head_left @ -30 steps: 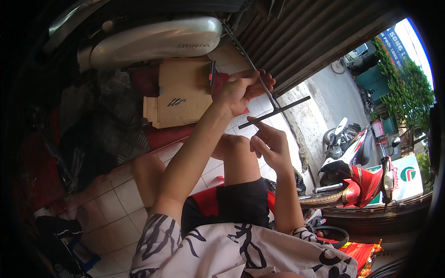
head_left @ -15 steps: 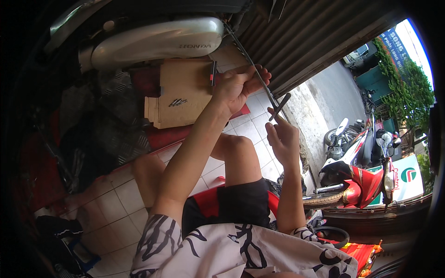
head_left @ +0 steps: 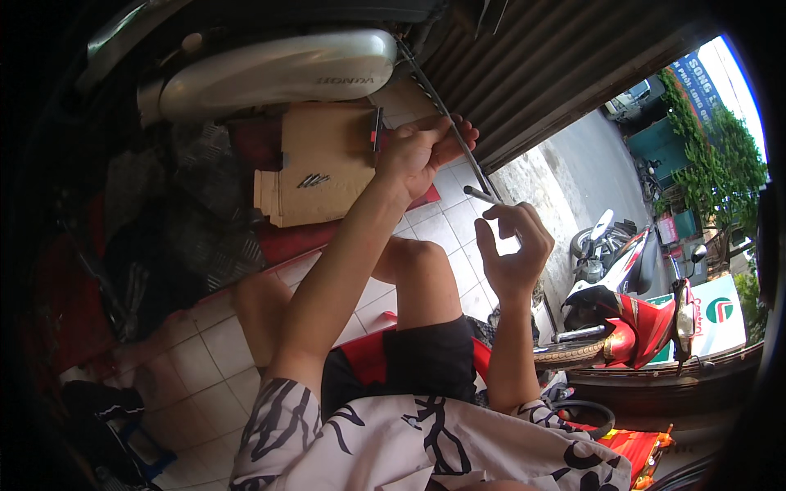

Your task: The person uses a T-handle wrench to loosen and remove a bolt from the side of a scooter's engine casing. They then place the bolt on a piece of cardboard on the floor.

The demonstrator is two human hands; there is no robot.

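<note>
A long, thin T-handle wrench (head_left: 456, 129) slants from beneath the motorbike down toward me, its far end lost in shadow. My left hand (head_left: 413, 155) is closed loosely around the shaft, thumb on one side and fingers on the other. At the near end the crossbar (head_left: 481, 195) lies against the bent fingers of my right hand (head_left: 520, 250). That hand's thumb stands apart from its fingers, with a gap between. Above and left is the motorbike's silver exhaust muffler (head_left: 278, 75).
Flattened cardboard (head_left: 315, 143) below the muffler carries several small metal pieces (head_left: 313, 180) and a dark, red-marked tool (head_left: 377, 129). A corrugated shutter (head_left: 565, 74) borders the street. A red and white motorbike (head_left: 630, 319) stands at right. White tiles (head_left: 213, 348) cover the floor.
The wrench's crossbar has turned, its free end swinging from the upper right to the left. My right hand has shifted slightly right, with its fingers more bent. My left hand stays on the shaft.
</note>
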